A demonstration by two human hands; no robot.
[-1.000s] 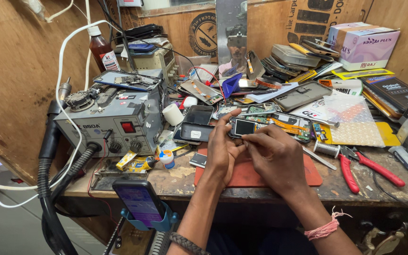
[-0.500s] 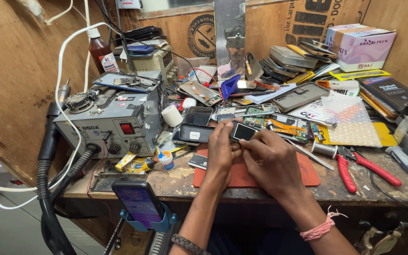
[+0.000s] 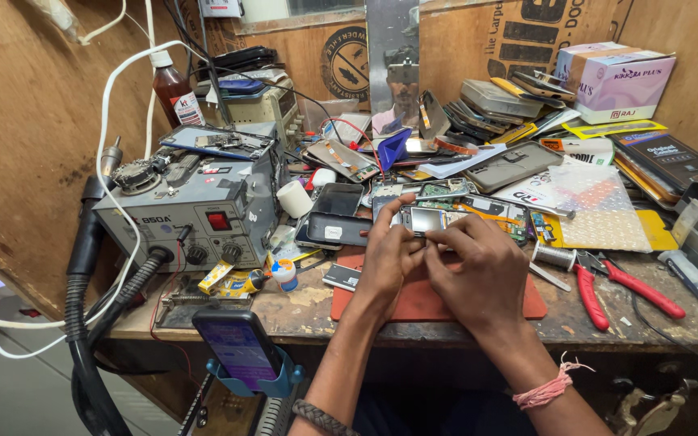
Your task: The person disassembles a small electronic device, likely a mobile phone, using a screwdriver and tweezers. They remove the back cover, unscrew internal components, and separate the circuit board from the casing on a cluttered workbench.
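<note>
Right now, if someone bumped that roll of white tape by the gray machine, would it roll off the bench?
Probably not. The roll of white tape seems to stand on its flat end, so a bump would more likely slide or tip it. It looks small and light, so it would move easily. The hot-air station and black phone case hem it in.

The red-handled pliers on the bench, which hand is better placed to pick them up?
Probably the right hand. The red-handled pliers lie on the workbench just to its right, with nothing between. The left hand sits on the far side, and both hands grip the small phone part.
</note>
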